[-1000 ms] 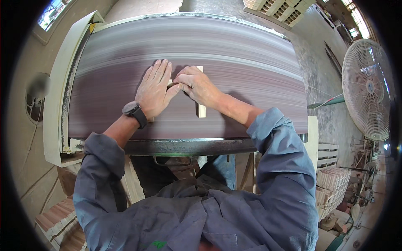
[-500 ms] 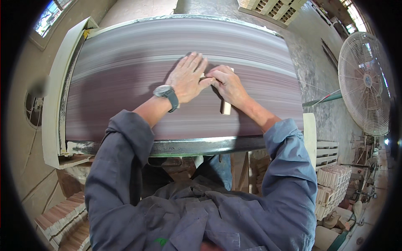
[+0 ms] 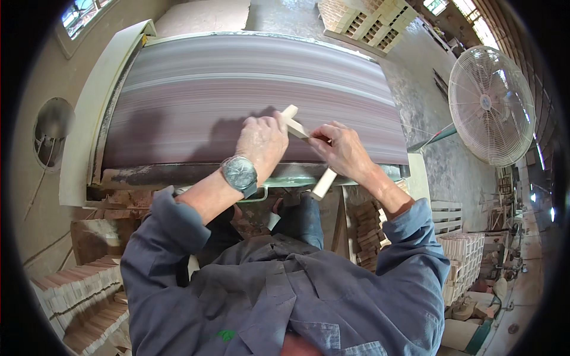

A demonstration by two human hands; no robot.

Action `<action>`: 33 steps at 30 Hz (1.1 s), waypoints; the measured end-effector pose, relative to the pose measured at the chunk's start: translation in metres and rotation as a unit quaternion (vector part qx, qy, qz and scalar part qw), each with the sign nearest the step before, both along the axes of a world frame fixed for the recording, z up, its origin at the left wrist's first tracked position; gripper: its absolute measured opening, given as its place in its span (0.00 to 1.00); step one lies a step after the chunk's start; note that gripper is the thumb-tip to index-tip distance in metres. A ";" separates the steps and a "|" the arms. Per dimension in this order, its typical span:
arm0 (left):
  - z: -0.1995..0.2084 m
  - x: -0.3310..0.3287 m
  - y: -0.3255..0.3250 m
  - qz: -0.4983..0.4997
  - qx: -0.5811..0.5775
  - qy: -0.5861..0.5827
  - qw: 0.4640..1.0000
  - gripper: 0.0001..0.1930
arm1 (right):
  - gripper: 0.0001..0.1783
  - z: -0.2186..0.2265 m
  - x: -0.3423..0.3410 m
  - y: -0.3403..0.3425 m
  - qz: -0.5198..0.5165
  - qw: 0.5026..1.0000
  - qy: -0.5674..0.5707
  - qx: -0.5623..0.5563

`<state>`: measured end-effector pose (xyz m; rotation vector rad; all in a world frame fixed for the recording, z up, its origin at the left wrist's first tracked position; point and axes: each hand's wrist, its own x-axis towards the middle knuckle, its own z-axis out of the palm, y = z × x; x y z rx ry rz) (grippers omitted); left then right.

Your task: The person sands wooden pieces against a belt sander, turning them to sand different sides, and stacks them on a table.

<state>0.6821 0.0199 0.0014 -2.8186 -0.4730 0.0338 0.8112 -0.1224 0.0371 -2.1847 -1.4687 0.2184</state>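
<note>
My left hand [image 3: 261, 141], with a watch on its wrist, is closed around the left end of a pale wooden piece [image 3: 297, 128]. The piece has a bar running between my hands and a crosspiece at each end, like a small H-shaped frame. My right hand [image 3: 344, 152] grips its right end, where one crosspiece leg points down toward me past the machine's near edge. Both hands hold the piece tilted above the near part of a wide sanding belt [image 3: 196, 118]. Streaks run lengthwise along the belt. My fingers hide parts of the wood.
A pale guard [image 3: 80, 127] borders the belt's left end. The dark near rail [image 3: 148, 175] lies before my body. A large caged fan [image 3: 491, 105] stands to the right. Stacked wooden parts [image 3: 83, 291] sit at lower left, more stacks [image 3: 460, 261] at lower right, and a pallet stack [image 3: 374, 24] behind.
Both hands have come nearer my body, and the wooden piece has been raised from the belt and tilted. My left hand, earlier flat with fingers stretched, now curls around the wood.
</note>
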 end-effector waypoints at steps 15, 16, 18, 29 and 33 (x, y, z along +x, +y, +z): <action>0.018 -0.082 0.073 -0.196 -0.257 -0.126 0.938 0.12 | 0.23 0.013 -0.067 0.061 0.171 0.906 0.355 0.152; 0.020 -0.080 0.072 -0.228 -0.202 -0.059 0.951 0.12 | 0.19 0.012 -0.074 0.073 0.165 0.912 0.348 0.145; 0.010 -0.075 0.080 -0.206 -0.191 -0.043 0.959 0.12 | 0.16 -0.011 -0.070 0.097 0.109 0.868 0.448 0.183; -0.055 -0.068 0.128 -0.073 -0.100 -0.233 0.964 0.31 | 0.15 -0.094 -0.025 0.212 -0.013 0.861 0.397 0.317; -0.073 -0.062 0.140 -0.051 -0.128 -0.167 0.976 0.33 | 0.12 -0.113 -0.018 0.226 -0.004 0.876 0.386 0.290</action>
